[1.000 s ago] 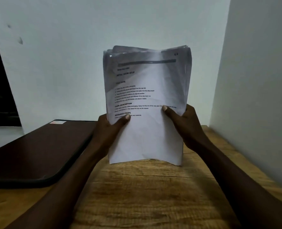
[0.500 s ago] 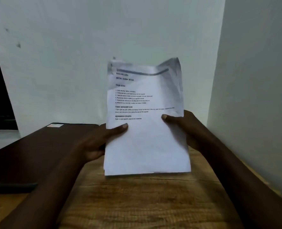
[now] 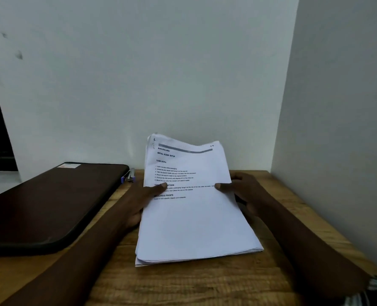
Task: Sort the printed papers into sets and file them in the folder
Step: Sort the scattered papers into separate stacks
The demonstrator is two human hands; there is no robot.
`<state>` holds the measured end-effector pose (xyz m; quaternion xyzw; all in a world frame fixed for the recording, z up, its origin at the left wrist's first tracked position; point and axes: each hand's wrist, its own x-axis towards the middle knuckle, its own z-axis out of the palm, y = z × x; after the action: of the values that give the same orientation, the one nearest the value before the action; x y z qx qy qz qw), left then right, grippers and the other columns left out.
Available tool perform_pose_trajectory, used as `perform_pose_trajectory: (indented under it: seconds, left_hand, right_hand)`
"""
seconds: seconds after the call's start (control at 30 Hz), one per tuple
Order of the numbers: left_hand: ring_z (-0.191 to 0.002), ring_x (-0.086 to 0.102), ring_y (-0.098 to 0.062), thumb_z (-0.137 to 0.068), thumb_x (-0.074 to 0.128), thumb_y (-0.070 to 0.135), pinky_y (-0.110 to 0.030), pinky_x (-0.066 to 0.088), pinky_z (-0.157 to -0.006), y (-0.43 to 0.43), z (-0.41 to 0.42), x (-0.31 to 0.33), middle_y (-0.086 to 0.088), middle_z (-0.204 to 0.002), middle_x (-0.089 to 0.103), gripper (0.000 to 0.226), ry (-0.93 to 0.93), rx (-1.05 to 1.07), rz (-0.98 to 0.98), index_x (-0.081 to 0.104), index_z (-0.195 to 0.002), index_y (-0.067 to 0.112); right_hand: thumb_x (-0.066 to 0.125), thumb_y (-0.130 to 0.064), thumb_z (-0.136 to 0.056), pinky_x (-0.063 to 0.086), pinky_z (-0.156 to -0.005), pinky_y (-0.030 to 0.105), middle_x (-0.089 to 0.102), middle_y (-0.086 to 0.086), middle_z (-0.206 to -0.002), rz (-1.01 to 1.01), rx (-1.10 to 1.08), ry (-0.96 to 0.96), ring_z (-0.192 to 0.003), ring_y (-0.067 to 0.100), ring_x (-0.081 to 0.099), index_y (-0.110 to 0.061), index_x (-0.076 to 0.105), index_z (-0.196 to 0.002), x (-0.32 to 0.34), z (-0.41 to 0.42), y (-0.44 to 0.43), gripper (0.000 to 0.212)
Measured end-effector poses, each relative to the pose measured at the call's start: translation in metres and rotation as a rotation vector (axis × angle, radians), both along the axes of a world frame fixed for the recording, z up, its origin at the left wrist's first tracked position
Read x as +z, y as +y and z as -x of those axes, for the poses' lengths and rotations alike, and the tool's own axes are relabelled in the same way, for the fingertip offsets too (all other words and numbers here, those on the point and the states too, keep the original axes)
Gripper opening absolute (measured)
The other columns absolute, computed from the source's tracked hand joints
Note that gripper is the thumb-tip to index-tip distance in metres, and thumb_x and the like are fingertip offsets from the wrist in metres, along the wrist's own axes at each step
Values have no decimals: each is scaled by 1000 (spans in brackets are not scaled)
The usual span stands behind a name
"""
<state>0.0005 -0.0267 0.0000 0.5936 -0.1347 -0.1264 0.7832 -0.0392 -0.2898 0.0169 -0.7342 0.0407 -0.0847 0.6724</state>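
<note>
A stack of printed white papers [image 3: 194,217] leans low over the wooden table, its near edge resting on the wood and its far end raised. My left hand [image 3: 143,199] grips the stack's left edge, thumb on the top sheet. My right hand [image 3: 242,191] grips the right edge, thumb on top as well. The top sheet carries black headings and a grey bar. A dark brown closed folder [image 3: 48,204] lies flat on the table to the left of the papers.
A small stapler with a purple end [image 3: 129,176] lies between the folder and the papers, near the back wall. White walls close in behind and on the right. The wooden table [image 3: 183,283] shows bare wood in front of the stack.
The stack was held upright on its lower edge; both hands have tipped and lowered it until it lies nearly flat on the table. The stapler behind it has come into view.
</note>
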Motion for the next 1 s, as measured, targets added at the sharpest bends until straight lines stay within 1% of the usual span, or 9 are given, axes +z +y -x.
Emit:
perform_pose_trajectory:
  seconds: [0.07, 0.3, 0.47, 0.6, 0.67, 0.73, 0.83, 0.9, 1.0]
  left_hand:
    - [-116, 63, -37, -93, 59, 6, -57, 50, -94, 1, -1, -1, -15, -127, 65, 39, -5, -42, 23, 56, -132, 9]
    - [-112, 65, -35, -87, 63, 24, -53, 53, -92, 4, -5, -2, -16, -126, 65, 45, -32, 44, 5, 57, -130, 10]
    - [-107, 65, -40, -94, 58, 13, -52, 54, -90, 17, -11, -3, -20, -120, 67, 33, -43, 196, -56, 59, -126, 3]
    - [-102, 66, -39, -96, 56, 13, -51, 53, -91, 26, -23, -6, -21, -118, 67, 33, -42, 245, -88, 58, -126, 1]
    - [-92, 69, -33, -97, 55, 13, -42, 58, -79, 24, -24, -6, -18, -112, 69, 27, -66, 254, -112, 60, -122, 2]
    - [-95, 68, -35, -97, 55, 12, -43, 57, -82, 23, -25, -7, -19, -113, 69, 28, -60, 258, -120, 60, -122, 2]
    - [-103, 66, -40, -97, 56, 15, -54, 51, -94, 26, -27, -6, -21, -118, 67, 31, -29, 254, -121, 59, -125, 3]
    - [-106, 64, -41, -95, 59, 17, -57, 46, -100, 31, -30, -5, -22, -122, 65, 34, -9, 267, -114, 58, -127, 3]
    - [-111, 62, -43, -96, 57, 16, -58, 43, -103, 35, -32, -4, -23, -124, 64, 37, 21, 258, -95, 56, -129, 0]
  right_hand:
    - [87, -6, -58, 58, -83, 45, 75, 11, -95, 19, -81, -42, -88, 30, 72, -6, 70, -98, -2, -5, -1, 44]
    - [63, -10, -85, 43, -68, 26, 69, 6, -93, 501, -289, -65, -90, 24, 64, -10, 73, -99, -10, -13, -13, 17]
    - [58, -13, -83, 46, -95, 39, 62, 19, -119, 782, -735, 119, -111, 38, 59, -17, 65, -116, 8, 14, -66, 33]
    - [65, -21, -80, 34, -107, 49, 46, 22, -134, 985, -876, 248, -124, 43, 43, -9, 48, -128, -3, 20, -80, 52]
    - [67, -36, -83, 23, -111, 51, 26, 18, -151, 1078, -787, 179, -137, 41, 26, -15, 35, -141, -7, 13, -69, 70]
    - [59, -55, -87, 18, -116, 52, 17, 4, -160, 1197, -476, 106, -145, 32, 17, -32, 31, -146, -5, 3, -56, 70]
    - [33, -71, -90, 6, -116, 61, 9, -8, -163, 1287, 42, 311, -150, 27, 7, -45, 23, -148, -7, -3, -33, 64]
    - [20, -73, -92, -4, -113, 64, -1, -8, -163, 1274, 69, 427, -150, 27, -2, -44, 11, -151, -16, -3, -26, 67]
    - [12, -74, -91, -11, -108, 69, -2, -1, -164, 1227, -153, 462, -149, 33, -7, -40, 6, -153, -27, 0, -22, 71]
